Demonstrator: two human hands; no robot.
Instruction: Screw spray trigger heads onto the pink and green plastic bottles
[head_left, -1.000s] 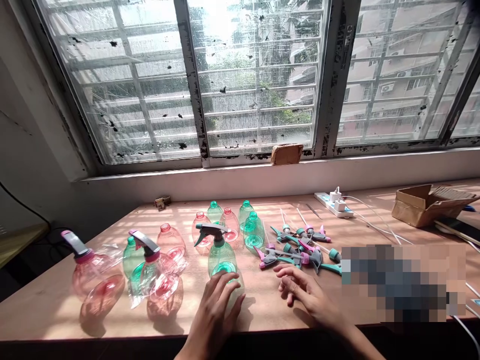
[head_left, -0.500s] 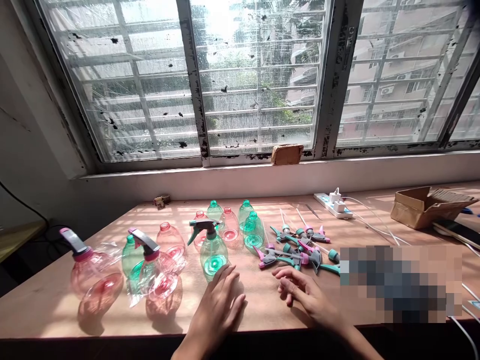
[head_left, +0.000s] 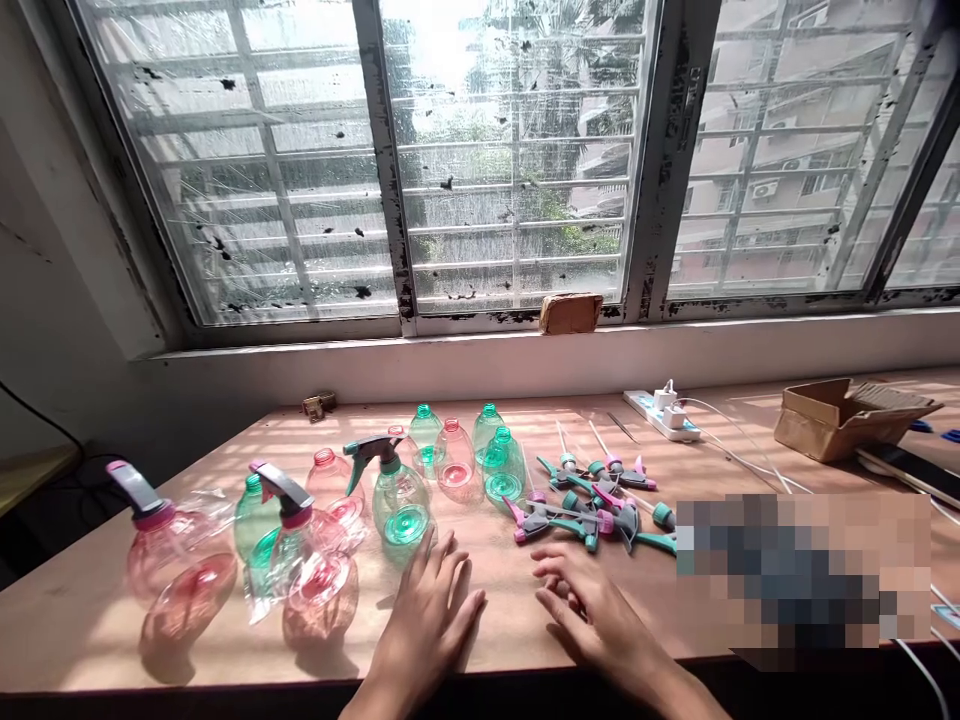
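Note:
A green spray bottle (head_left: 403, 512) with a teal and grey trigger head stands left of centre. My left hand (head_left: 435, 605) rests low on the table just in front of it, fingers spread and holding nothing; whether a fingertip touches the bottle I cannot tell. To the right, my right hand (head_left: 589, 610) hovers at or near the tabletop with loosely bent, parted fingers and nothing in them. Beyond that hand lies a pile of pink, teal and grey spray heads (head_left: 600, 505) with thin tubes.
Two pink spray bottles (head_left: 161, 540) (head_left: 319, 550) with heads and clear plastic wrap stand left. Headless green bottles (head_left: 504, 468) and pink bottles (head_left: 452, 462) stand behind. A power strip (head_left: 664, 415) with cables and an open cardboard box (head_left: 825, 430) are at the right; a blurred patch hides something.
The green spray bottle has moved left, my left hand following slightly behind it. My right hand has shifted a little left and lower. The view has tilted slightly.

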